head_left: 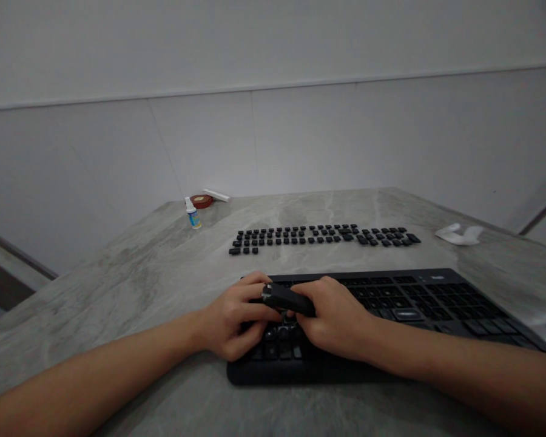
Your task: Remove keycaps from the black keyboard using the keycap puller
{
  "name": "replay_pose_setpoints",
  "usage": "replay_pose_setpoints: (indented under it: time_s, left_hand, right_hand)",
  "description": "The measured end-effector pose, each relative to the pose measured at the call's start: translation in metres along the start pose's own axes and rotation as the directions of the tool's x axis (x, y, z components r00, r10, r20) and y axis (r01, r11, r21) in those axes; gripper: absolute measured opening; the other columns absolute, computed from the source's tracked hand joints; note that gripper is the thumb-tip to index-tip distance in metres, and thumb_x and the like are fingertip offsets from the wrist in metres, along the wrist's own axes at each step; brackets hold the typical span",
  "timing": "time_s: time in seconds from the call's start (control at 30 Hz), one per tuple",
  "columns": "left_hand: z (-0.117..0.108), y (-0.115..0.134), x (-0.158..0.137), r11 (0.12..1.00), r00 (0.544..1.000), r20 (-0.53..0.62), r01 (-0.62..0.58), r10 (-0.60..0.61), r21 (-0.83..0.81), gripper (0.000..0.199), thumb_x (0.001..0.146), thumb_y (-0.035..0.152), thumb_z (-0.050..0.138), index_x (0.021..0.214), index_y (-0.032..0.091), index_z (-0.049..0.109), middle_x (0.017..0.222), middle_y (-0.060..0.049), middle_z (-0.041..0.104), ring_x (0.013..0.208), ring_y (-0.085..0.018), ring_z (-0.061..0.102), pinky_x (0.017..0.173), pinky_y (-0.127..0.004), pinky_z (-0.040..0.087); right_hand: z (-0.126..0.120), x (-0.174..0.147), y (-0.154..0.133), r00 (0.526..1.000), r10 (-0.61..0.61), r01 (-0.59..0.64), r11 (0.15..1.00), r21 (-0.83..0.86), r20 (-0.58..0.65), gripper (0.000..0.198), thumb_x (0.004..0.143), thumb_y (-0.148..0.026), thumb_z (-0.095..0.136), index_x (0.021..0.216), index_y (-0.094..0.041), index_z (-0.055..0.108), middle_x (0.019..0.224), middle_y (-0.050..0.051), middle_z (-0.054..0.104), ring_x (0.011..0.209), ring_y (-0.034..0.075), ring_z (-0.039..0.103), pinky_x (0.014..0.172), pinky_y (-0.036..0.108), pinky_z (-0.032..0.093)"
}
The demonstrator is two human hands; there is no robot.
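A black keyboard point(295, 372) lies on the table, many of its key positions showing bare mounts. My right hand point(341, 315) is closed around a black handheld tool point(291, 300) with a shiny, metal-looking end pointing left, held over the keyboard's left part. Its exact kind does not show. Curled at the tool's front end is my left hand point(236, 315), with thumb and fingers bent down toward the keys. What sits between those fingertips, if anything, is hidden. Beyond the keyboard, loose black keycaps point(286, 237) are laid out in rows.
At the far left stand a small spray bottle point(193, 215), a reddish-brown round object point(201, 201) and a white strip point(216, 195). A crumpled white piece point(459, 234) lies at the right. The marble-patterned table point(131, 279) meets a pale wall point(300, 139) at the back.
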State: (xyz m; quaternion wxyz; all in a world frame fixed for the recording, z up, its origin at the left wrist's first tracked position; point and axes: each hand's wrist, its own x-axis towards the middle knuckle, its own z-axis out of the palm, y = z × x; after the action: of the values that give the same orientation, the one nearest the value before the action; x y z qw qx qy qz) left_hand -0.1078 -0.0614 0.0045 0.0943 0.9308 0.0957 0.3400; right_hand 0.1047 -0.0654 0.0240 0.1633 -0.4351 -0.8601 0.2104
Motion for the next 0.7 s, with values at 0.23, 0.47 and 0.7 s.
replay_pose_setpoints:
  time_s: [0.23,0.47,0.7]
  left_hand:
    - [0.0001,-0.0017,-0.0032,0.999,0.999,0.0,0.034,-0.034,-0.004,0.03,0.077,0.007,0.048,0.102,0.016,0.061,0.099,-0.013,0.066,0.092,-0.024,0.059,0.083,-0.045,0.051]
    - [-0.0009,0.0005,-0.0021,0.995,0.994,0.031,0.103,-0.102,-0.01,0.021,0.08,0.011,0.048,0.098,0.014,0.059,0.098,-0.013,0.062,0.093,-0.025,0.055,0.08,-0.044,0.051]
    - [0.0002,-0.0011,-0.0039,0.997,0.997,0.012,0.077,-0.077,-0.007,0.032,0.08,0.007,0.048,0.107,0.017,0.062,0.096,-0.011,0.064,0.092,-0.023,0.057,0.086,-0.047,0.051]
  right_hand:
    - [-0.0004,0.0002,0.0043,0.999,-0.05,0.05,0.999,0.013,-0.013,0.012,0.066,-0.01,0.056,0.064,-0.017,0.065,0.06,0.002,0.066,0.054,0.014,0.055,0.052,0.025,0.028]
    - [-0.0019,0.0013,0.0072,1.0,0.0,0.0,0.999,0.049,0.0,0.02,0.064,-0.011,0.057,0.077,-0.021,0.07,0.064,-0.001,0.066,0.057,0.013,0.055,0.055,0.024,0.029]
    - [-0.005,0.0016,-0.0017,0.99,0.139,-0.139,0.99,-0.014,-0.002,0.014,0.067,-0.018,0.059,0.076,-0.021,0.069,0.072,0.002,0.069,0.066,0.018,0.059,0.056,0.026,0.028]
